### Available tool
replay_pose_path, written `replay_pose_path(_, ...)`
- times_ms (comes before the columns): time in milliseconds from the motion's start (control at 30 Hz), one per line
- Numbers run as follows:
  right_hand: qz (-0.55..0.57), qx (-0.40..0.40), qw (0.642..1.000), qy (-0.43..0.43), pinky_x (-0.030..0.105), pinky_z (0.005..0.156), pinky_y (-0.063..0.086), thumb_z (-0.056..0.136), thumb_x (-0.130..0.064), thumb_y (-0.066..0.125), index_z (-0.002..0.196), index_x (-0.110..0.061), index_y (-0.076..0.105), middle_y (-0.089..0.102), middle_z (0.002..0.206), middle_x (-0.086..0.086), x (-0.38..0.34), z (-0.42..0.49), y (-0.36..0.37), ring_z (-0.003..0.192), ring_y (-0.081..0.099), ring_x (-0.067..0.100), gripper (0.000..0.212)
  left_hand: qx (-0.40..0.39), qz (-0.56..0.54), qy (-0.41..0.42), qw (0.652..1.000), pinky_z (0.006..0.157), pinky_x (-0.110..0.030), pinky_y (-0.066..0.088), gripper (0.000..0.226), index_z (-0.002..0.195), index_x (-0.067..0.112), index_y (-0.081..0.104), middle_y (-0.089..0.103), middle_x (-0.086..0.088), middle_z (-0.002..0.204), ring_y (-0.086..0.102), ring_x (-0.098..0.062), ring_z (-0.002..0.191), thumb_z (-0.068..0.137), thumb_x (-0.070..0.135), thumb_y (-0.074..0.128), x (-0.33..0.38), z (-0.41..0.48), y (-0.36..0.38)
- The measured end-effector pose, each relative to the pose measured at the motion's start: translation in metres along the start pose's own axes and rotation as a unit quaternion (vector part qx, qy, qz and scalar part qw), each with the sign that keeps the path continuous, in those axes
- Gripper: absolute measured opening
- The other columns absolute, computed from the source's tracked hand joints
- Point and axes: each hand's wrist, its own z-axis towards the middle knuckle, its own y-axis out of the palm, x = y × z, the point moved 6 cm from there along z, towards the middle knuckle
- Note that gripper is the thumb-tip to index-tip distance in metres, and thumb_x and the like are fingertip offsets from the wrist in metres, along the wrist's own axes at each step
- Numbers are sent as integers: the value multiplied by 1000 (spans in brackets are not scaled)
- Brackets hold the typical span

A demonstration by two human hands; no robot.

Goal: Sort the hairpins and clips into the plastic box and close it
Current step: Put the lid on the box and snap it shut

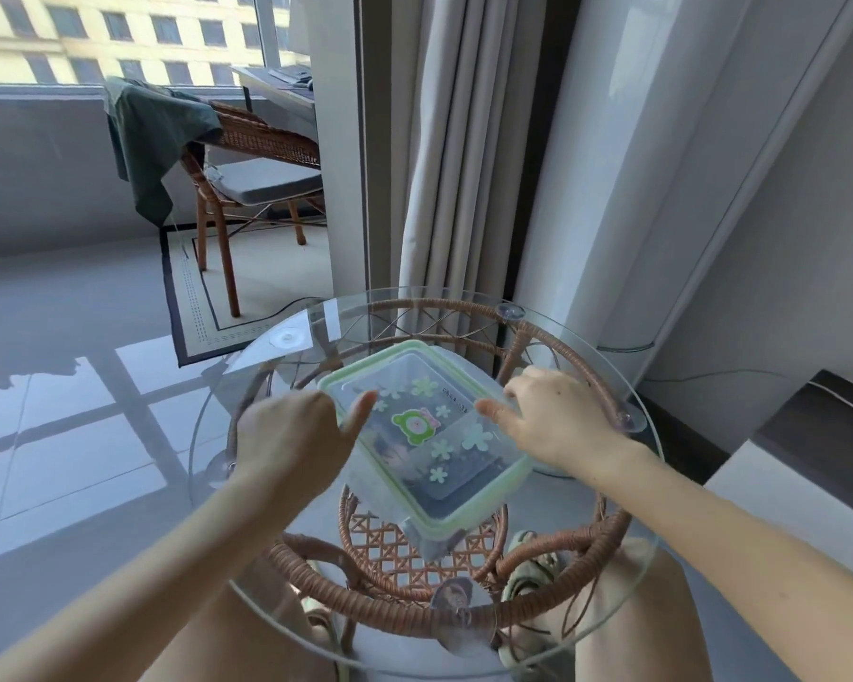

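A clear plastic box (pixel 444 479) with a green-rimmed lid sits on the round glass table (pixel 626 489). The lid carries flower stickers and a green bear sticker and lies on top of the box. Dark items show dimly through the lid; I cannot make out single hairpins or clips. My left hand (pixel 291 430) grips the box's left edge, thumb on the lid and fingers curled down the side. My right hand (pixel 547 415) grips the right edge the same way, thumb on the lid. A lid latch (pixel 434 539) at the near end sticks out, unclipped.
The glass top rests on a wicker frame (pixel 380 607) with a woven lower shelf. Curtains (pixel 464 164) hang just behind the table. A wicker chair (pixel 252 184) with green cloth draped on it stands at the back left, on a rug. My knees are under the table's near edge.
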Motion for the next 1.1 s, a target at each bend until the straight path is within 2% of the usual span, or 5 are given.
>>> replay_pose_path(133,66,-24,997,-13,35,67,36,95,-48,28,58,-21,33,61,85,13,-2,8,28,86,58,33,47,-146,-91,-28,985,53,-29,46,66,46,15,33,35,1,46,35,-14,40,84,65,11,10,-32,34)
replay_pose_path(367,118,-107,987,-15,42,80,46,98,-46,21,54,-15,39,50,60,3,8,23,33,71,53,29,56,-136,-156,-41,977,47,-22,27,62,48,12,38,40,-3,52,41,-13,49,98,39,11,17,-12,38)
replay_pose_path(667,366,-217,904,40,48,97,44,98,-41,29,95,-4,71,71,105,15,11,10,51,99,64,28,55,-165,-227,-15,960,45,-22,30,55,51,13,33,38,-1,51,37,-14,46,98,35,15,11,6,47)
replay_pose_path(833,435,-234,866,77,28,44,34,96,-47,29,72,-5,61,47,48,4,12,1,59,41,41,17,58,-182,-234,-10,955,51,-29,33,55,52,13,36,39,-3,53,40,-16,51,98,36,16,7,15,52)
replay_pose_path(1100,491,-149,851,109,6,35,29,97,-43,31,43,-18,56,39,30,-13,7,-12,60,28,38,-2,65,-197,-213,-10,957,73,-36,46,65,71,-2,56,58,-21,74,58,-34,73,97,41,16,2,17,53)
